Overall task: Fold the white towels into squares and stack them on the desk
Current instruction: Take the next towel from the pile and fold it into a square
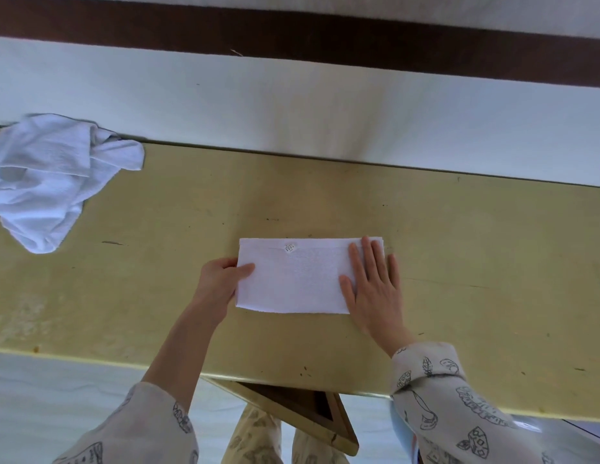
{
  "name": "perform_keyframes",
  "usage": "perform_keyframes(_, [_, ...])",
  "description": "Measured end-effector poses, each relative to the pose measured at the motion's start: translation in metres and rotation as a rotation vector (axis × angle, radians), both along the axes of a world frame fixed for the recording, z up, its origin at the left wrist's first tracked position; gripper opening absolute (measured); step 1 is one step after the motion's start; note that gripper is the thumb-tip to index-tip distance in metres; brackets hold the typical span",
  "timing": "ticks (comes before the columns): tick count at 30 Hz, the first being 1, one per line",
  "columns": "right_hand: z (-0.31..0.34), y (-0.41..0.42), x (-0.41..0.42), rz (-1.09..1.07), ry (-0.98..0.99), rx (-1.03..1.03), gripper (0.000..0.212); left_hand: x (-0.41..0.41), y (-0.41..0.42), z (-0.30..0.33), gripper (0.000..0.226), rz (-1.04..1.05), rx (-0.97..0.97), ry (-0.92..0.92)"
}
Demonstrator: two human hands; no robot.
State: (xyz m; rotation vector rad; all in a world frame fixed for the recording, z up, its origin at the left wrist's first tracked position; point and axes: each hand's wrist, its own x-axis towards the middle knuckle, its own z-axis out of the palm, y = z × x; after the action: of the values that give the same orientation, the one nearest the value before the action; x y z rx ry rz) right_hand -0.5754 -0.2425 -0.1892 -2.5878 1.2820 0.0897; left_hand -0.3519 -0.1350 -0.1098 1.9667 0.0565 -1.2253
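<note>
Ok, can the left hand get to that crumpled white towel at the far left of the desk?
Probably yes: bare yellow desk lies between the left hand and the crumpled white towel, but it must first release the folded white towel.

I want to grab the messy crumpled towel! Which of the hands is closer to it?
Left. The left hand pinches the folded towel's left edge, on the crumpled towel's side; the right hand presses the folded towel's far right end.

We wear a pale cream top whose loose sleeves (436, 396) are printed with dark line drawings of mushrooms and leaves, pushed up bare forearms. Our trousers (258, 437) show a similar faded print on beige cloth.
</note>
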Motion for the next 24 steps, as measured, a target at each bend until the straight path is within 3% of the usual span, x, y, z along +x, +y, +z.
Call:
perform_keyframes(3, [0.012,-0.003,0.003,-0.094,-0.292,0.120,0.057,-0.007,-0.012,0.013,0.029,0.028,-0.100,-0.028])
perform_keyframes(6, [0.046,-0.017,-0.004,-0.556,-0.775,0.472,0.032,-0.027,-0.031,0.027,0.029,-0.108,-0.180,-0.156])
perform_keyframes(8, [0.058,-0.030,-0.014,-0.787,-0.915,0.594,0.021,-0.047,-0.044,0.033,0.027,-0.261,-0.200,-0.263])
perform_keyframes(13, [0.054,-0.041,-0.028,-0.925,-0.875,0.990,0.021,-0.102,-0.079,0.008,0.030,-0.573,-0.158,-0.450])
perform_keyframes(16, [0.053,-0.041,-0.031,-0.928,-0.907,1.038,0.024,-0.131,-0.092,-0.015,0.034,-0.700,-0.138,-0.514])
perform_keyframes(24, [0.053,-0.043,-0.034,-0.876,-0.861,1.029,0.023,-0.147,-0.096,-0.026,0.038,-0.832,-0.136,-0.443])
